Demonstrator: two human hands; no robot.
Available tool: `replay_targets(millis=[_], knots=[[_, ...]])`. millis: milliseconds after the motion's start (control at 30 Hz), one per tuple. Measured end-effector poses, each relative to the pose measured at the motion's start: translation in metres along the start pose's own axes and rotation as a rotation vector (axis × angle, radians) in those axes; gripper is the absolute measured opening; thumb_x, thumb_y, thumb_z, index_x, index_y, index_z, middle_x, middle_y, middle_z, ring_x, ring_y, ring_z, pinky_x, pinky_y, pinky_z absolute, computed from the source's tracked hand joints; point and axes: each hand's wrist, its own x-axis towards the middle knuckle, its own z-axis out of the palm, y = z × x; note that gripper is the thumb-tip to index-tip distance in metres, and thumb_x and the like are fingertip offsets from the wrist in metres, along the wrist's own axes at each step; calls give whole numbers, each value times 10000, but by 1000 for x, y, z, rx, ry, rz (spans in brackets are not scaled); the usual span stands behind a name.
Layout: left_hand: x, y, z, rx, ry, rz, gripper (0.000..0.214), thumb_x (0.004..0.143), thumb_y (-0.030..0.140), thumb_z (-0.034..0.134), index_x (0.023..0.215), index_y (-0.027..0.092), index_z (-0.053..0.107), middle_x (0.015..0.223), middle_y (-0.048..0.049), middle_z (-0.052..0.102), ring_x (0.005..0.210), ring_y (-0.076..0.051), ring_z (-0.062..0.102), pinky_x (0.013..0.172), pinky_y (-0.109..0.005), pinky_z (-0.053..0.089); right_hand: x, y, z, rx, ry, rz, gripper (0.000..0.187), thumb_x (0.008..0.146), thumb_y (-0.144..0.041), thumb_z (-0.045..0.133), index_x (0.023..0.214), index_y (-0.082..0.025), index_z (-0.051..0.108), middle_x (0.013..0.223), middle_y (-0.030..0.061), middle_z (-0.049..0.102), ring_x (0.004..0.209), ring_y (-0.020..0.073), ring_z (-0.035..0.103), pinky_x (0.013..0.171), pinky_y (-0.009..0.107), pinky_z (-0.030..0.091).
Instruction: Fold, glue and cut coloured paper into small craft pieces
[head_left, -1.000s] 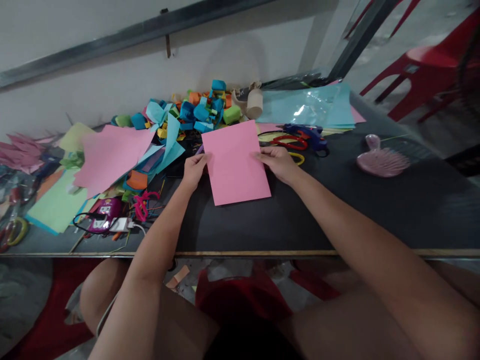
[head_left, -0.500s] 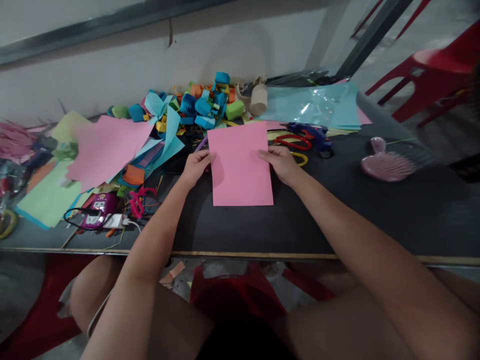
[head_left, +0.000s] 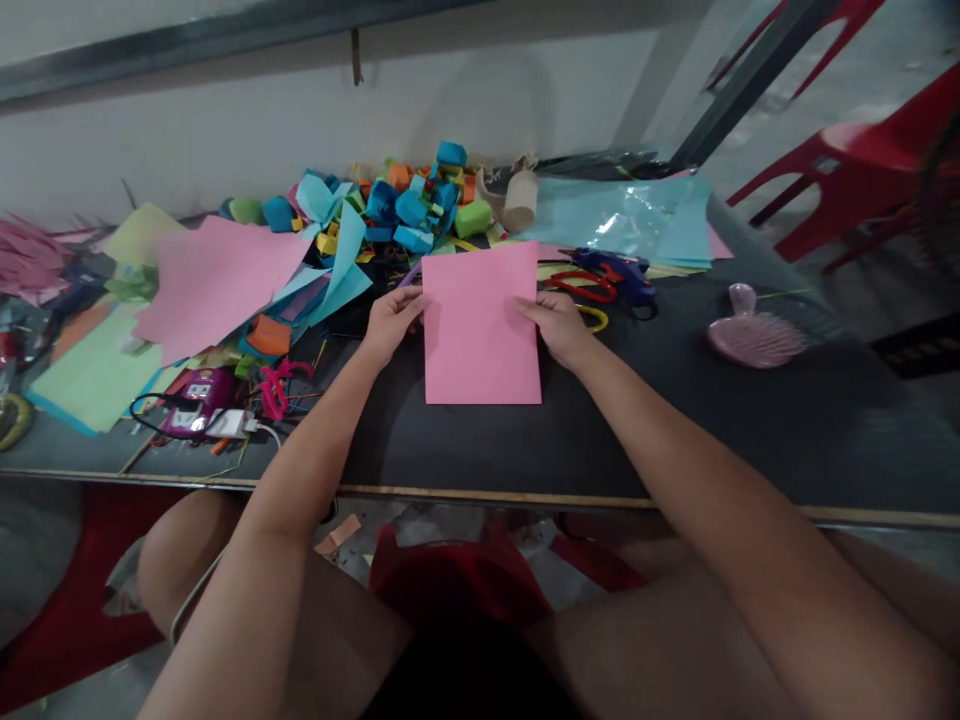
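loose papers (head_left: 221, 285) lie left of the pink sheet (head_left: 482, 335), hairbrush (head_left: 750, 340) right.

On the dark table (head_left: 487, 450), the left hand (head_left: 391, 322) pinches a pink sheet (head_left: 482, 335) at its nine o'clock edge, and the right hand (head_left: 560, 325) at three o'clock. Coloured paper pieces (head_left: 411, 207) heap at the sheet's eleven o'clock; a hairbrush (head_left: 750, 341) lies well apart at three.

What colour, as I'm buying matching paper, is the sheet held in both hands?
The sheet is plain pink; it shows best in the head view.
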Motion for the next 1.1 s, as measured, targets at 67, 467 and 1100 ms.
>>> replay_targets(millis=[67, 467, 1100], knots=[[1, 0, 0, -23, 36, 9, 154, 772, 246, 751, 807, 170, 621, 614, 30, 602, 526, -61, 549, 447, -165, 369, 2, 2, 0, 29, 18, 6, 385, 566, -541, 850, 683, -213, 686, 687, 19, 686, 613, 154, 586, 600, 308, 506], [1, -1, -4, -5, 19, 62, 368, 686, 443, 828, 648, 174, 580, 535, 34, 557, 499, -59, 538, 449, -167, 363, 3, -1, 0, 24, 50, 14, 339, 642, -503, 800, 672, -204, 642, 701, 17, 671, 619, 143, 588, 607, 300, 495], [5, -1, -5, 55, 14, 9, 162, 803, 297, 710, 718, 178, 640, 661, 3, 646, 512, -54, 544, 462, -177, 381, 0, -9, 4, 101, 52, 41, 384, 539, -523, 842, 679, -205, 678, 716, 16, 691, 631, 151, 604, 612, 298, 493]])
